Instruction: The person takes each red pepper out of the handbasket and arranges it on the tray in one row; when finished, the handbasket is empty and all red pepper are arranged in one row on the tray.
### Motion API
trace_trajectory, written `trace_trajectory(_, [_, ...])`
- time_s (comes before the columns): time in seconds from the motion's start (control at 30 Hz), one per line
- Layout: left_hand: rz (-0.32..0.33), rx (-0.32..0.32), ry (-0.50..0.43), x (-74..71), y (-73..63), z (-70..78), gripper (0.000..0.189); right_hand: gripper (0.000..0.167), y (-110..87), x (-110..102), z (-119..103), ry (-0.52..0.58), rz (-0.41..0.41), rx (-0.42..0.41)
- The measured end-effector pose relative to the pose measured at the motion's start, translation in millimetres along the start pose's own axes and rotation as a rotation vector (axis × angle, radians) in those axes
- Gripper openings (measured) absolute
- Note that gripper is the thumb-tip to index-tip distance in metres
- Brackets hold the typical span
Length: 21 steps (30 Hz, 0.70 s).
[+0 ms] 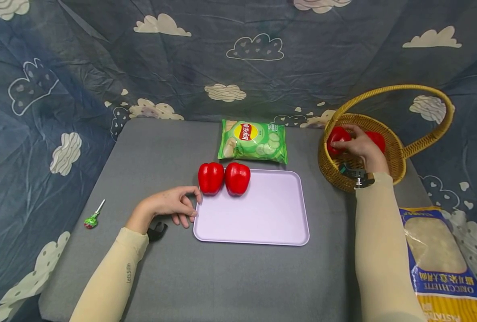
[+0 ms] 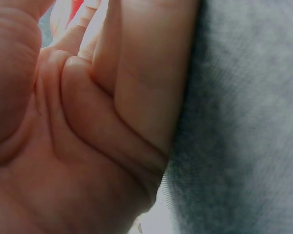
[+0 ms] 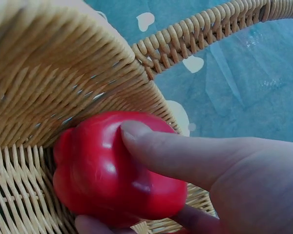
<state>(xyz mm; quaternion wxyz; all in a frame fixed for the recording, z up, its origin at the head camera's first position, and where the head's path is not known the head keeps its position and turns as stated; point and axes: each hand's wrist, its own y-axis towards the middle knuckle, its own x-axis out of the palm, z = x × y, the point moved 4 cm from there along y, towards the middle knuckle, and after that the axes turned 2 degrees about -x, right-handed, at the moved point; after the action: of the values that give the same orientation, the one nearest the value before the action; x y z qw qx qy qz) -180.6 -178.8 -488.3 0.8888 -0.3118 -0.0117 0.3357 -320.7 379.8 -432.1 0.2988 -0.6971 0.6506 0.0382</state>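
Note:
Inside the wicker basket (image 1: 399, 165), my right hand (image 1: 361, 145) grips a red bell pepper (image 3: 107, 165), thumb across its top and fingers underneath. Another red bell pepper (image 1: 376, 141) lies in the basket, partly hidden behind that hand. My left hand (image 1: 174, 205) rests at the left edge of the lilac tray (image 1: 254, 219), fingers loosely bent and holding nothing; the left wrist view shows mostly its palm (image 2: 78, 131). Two red bell peppers, a left one (image 1: 211, 179) and a right one (image 1: 237, 179), stand side by side at the tray's back left corner.
A green bag of potato chips (image 1: 254, 142) lies behind the tray. To the far left is a lollipop (image 1: 91, 220) in a green wrapper. A blue and yellow pasta bag (image 1: 440, 259) lies at the right edge. The basket's tall handle (image 1: 444, 129) arches up above its rim.

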Motion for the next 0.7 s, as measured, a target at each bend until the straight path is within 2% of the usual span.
trace_trajectory(0.2, [-0.004, -0.007, 0.002, -0.6, -0.2, -1.0, 0.036, 0.086, -2.4, -1, 1, 0.011, 0.0, 0.017])
trace_trajectory(0.4, [-0.008, -0.004, -0.006, -0.3, -1.0, -1.4, 0.035, 0.084, -4.4, -1, 0, 0.006, 0.014, 0.037])
trace_trajectory(0.7, [-0.002, -0.006, -0.003, -0.1, -1.5, 0.2, 0.036, 0.082, -11.5, -4, -9, -0.031, 0.08, 0.01])
